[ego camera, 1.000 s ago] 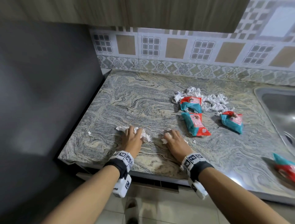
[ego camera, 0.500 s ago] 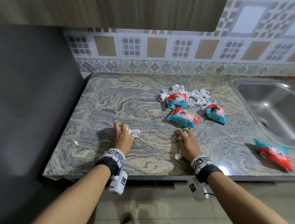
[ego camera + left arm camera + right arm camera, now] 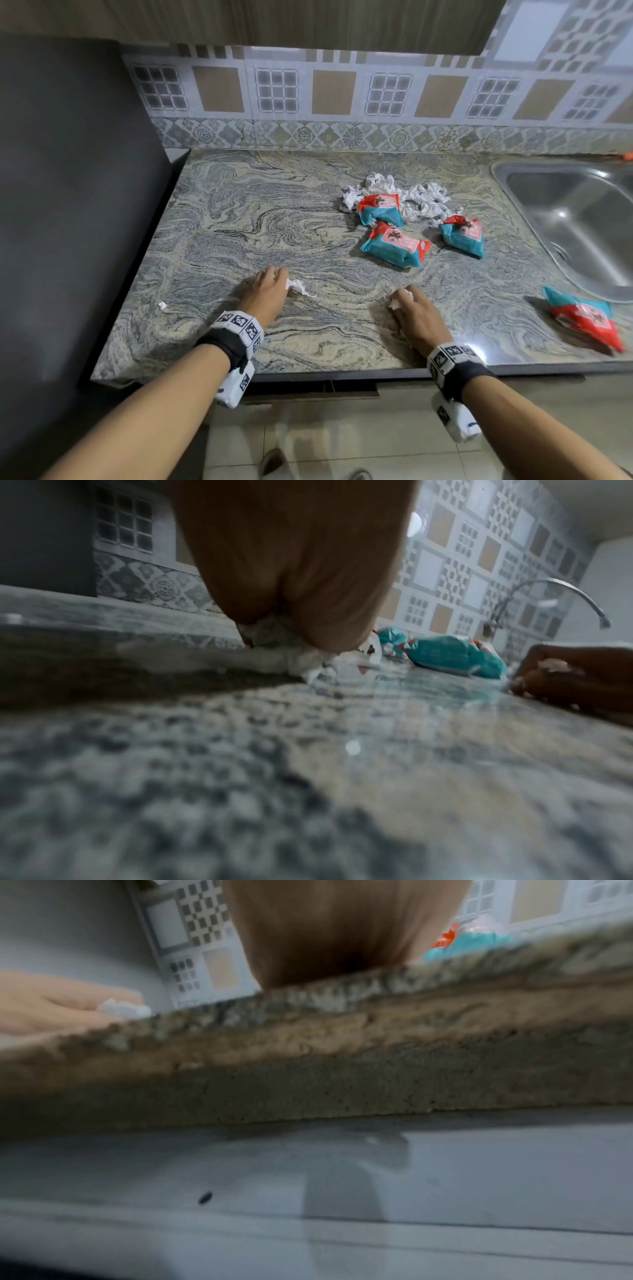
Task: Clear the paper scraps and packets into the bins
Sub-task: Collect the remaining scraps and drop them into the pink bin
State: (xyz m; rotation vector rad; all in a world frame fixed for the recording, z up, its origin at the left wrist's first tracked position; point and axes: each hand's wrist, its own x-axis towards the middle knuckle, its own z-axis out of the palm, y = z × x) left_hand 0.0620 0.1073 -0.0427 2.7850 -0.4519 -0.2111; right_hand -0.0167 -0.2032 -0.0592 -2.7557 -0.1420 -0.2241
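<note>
My left hand (image 3: 270, 291) lies on the marble counter (image 3: 239, 222) with its fingers curled round white paper scraps (image 3: 297, 285); the left wrist view shows those scraps (image 3: 274, 642) bunched under the palm. My right hand (image 3: 409, 308) grips another white scrap (image 3: 397, 301) near the front edge. A pile of crumpled paper (image 3: 418, 195) sits further back among three red-and-teal packets (image 3: 394, 246), (image 3: 379, 208), (image 3: 463, 235). Another packet (image 3: 585, 315) lies at the right near the sink. One tiny scrap (image 3: 162, 305) lies left of my left hand.
A steel sink (image 3: 575, 219) fills the right end of the counter, with a tap (image 3: 561, 599) seen in the left wrist view. A dark appliance (image 3: 68, 205) borders the counter's left side. The tiled wall (image 3: 342, 102) stands behind. No bin is in view.
Both hands have gathered the loose scraps into their fingers and stayed near the counter's front edge. My head view has shifted, bringing the sink and far-right packet more into sight.
</note>
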